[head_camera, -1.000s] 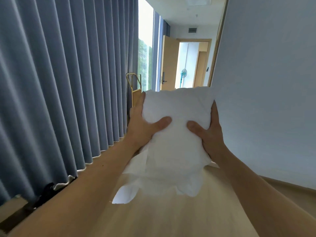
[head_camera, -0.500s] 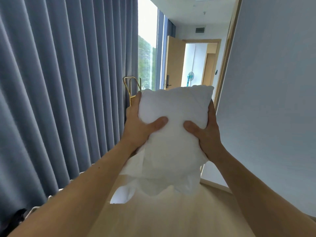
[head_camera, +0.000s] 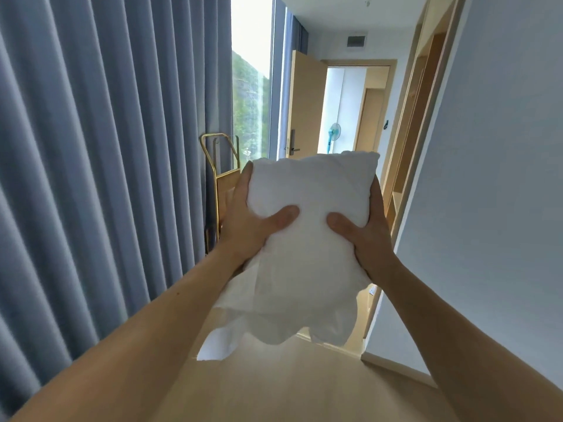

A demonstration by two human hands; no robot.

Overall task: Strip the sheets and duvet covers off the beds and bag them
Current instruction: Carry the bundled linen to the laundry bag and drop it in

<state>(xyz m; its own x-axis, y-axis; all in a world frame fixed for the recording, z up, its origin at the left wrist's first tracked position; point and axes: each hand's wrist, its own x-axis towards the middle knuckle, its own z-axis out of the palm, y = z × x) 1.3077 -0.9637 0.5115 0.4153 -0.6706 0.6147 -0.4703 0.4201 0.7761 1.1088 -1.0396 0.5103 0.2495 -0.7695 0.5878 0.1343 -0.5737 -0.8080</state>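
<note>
A white pillow [head_camera: 307,226] is held up in front of me at chest height, with loose white cover fabric [head_camera: 274,315] hanging from its lower end. My left hand [head_camera: 249,226] grips the pillow's left side, thumb pressed into the front. My right hand [head_camera: 365,236] grips the right side the same way. No bed or bag is in view.
Grey-blue curtains [head_camera: 106,162] fill the left. A gold-framed trolley [head_camera: 219,184] stands by the window behind the pillow. A pale wall [head_camera: 502,178] lines the right, with a wooden-framed niche [head_camera: 408,166] beside it. An open door [head_camera: 304,108] lies ahead. The floor [head_camera: 304,385] is light wood.
I have moved forward along the curtains toward the door; the trolley and doorway are nearer. Both hands keep the same grip on the pillow.
</note>
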